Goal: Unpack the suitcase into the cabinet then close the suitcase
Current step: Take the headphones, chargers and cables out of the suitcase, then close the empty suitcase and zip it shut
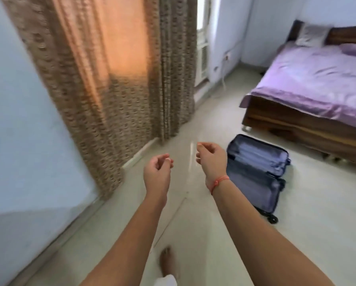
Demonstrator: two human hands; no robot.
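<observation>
A: Saw what of the hands?

B: Saw the left hand (pixel 157 168) and the right hand (pixel 209 156) raised out front, apart from each other, fingers loosely curled, nothing held in either. Noted a red thread (pixel 219 181) round the right wrist.

A: And found the suitcase where?

B: Found the suitcase (pixel 257 170) lying open on the floor (pixel 193 223), both halves flat, beside the bed (pixel 297 112) and just right of the right hand in the view. Touched it with neither hand. Could not tell through the blur whether any clothes remained under the lining. Saw no cabinet at all, only a curtain (pixel 102 79) to the left.

A: Judged what likeliest to go wrong?

B: Feared shutting it too early, with something left unseen behind a lining panel; would have needed a look into both halves first. Feared also cloth or loose lining pinched between the halves on closing, and a zip jammed by it. Noted besides a bare foot (pixel 167 263) on smooth floor and the wheels (pixel 273 219) jutting toward the walking path. Judged a stubbed toe or a slip possible on approach without a glance down.
</observation>
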